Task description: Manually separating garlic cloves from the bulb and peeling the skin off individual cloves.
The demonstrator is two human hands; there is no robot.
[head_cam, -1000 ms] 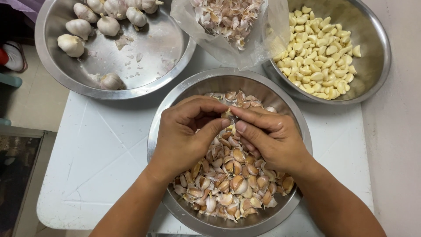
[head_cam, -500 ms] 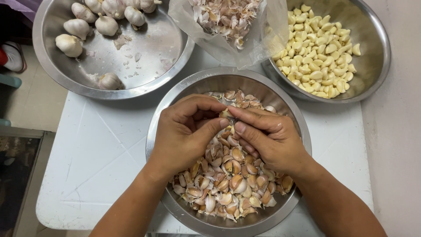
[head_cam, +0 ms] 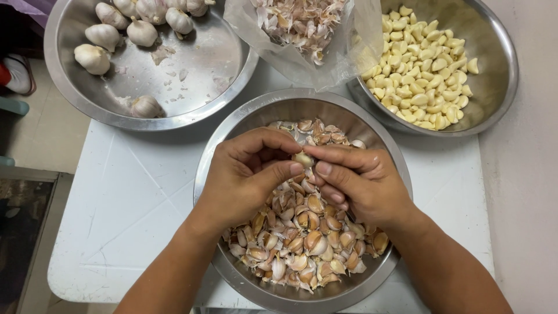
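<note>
My left hand [head_cam: 244,180] and my right hand [head_cam: 363,183] meet over a steel bowl [head_cam: 232,131] in the middle of the table. Between their fingertips they pinch one garlic clove [head_cam: 304,159] still in its skin. The bowl below them holds several unpeeled cloves [head_cam: 302,232] with pinkish-brown skins. Both thumbs press near the clove, and most of it is hidden by the fingers.
A steel bowl [head_cam: 192,87] at the back left holds several whole garlic bulbs [head_cam: 104,36]. The bowl [head_cam: 494,99] at the back right holds peeled yellow cloves [head_cam: 427,75]. A clear plastic bag [head_cam: 290,55] of papery skins lies between them. The white table [head_cam: 133,197] ends at the left.
Both hands stay over the middle bowl on the same clove; only the fingers have shifted slightly.
</note>
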